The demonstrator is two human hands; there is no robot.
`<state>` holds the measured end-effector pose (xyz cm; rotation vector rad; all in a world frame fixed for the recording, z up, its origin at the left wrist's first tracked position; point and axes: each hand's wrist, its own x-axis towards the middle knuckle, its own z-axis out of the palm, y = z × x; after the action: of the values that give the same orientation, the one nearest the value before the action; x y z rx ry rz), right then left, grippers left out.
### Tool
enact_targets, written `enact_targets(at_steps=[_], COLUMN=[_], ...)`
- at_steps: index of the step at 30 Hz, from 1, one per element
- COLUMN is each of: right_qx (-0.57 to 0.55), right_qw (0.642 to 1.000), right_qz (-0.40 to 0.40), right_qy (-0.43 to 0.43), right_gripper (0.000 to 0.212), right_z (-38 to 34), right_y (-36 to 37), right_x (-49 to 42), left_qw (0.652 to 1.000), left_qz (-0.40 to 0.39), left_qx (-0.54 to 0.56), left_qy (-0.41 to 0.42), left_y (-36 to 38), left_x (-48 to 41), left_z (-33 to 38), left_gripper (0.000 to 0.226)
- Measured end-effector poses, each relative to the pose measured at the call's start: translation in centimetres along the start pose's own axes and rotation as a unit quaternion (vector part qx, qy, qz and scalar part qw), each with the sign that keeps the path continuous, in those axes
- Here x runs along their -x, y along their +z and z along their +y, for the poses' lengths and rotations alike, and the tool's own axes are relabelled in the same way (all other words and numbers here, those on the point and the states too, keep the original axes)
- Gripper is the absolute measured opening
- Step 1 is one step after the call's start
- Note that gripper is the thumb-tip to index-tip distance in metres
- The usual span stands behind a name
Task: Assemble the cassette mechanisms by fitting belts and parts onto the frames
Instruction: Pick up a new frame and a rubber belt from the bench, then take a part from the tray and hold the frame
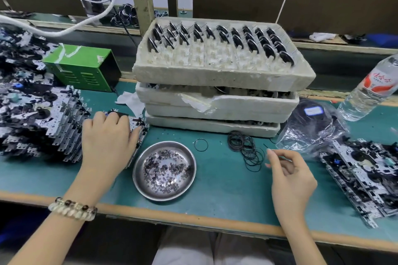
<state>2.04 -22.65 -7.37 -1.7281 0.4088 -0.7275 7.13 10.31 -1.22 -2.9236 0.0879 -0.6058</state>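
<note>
Seems early in one unit: grips a frame [140, 130] beside the left stack [43, 118] with left hand [107, 137], hovers right hand [289, 175] loosely curled at the belts [245, 148], cannot tell if pinching one.

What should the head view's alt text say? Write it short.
A person's left hand grips a cassette mechanism frame on a green bench, while the right hand hovers beside a pile of rubber belts. Between them sits a steel dish of small washers; stacked foam trays of flywheels stand behind.
</note>
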Motion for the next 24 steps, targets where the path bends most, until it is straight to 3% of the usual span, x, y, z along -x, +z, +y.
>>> enact_targets(at_steps=[6, 12, 18, 24], right_qx=[0.037, 0.145, 0.103, 0.020], right_qw=[0.996, 0.966, 0.983, 0.998], right_qz=[-0.062, -0.153, -0.033, 0.022], right_qy=[-0.052, -0.148, -0.146, -0.047], right_gripper=[0.008, 0.002, 0.008, 0.014], right_z=[-0.2, 0.1, -0.2, -0.2], right_y=[0.1, 0.8, 0.3, -0.1], right_x=[0.4, 0.7, 0.4, 0.3], left_qw=[0.999, 0.989, 0.978, 0.930], left_qz=[0.017, 0.015, 0.062, 0.042], left_qx=[0.008, 0.145, 0.194, 0.350], left_qy=[0.049, -0.030, -0.051, -0.102], left_y=[0.0, -0.6, -1.2, -2.2], left_x=[-0.8, -2.9, -4.3, -4.5], left_z=[-0.9, -3.3, -6.5, -6.9], left_gripper=[0.032, 0.036, 0.040, 0.043])
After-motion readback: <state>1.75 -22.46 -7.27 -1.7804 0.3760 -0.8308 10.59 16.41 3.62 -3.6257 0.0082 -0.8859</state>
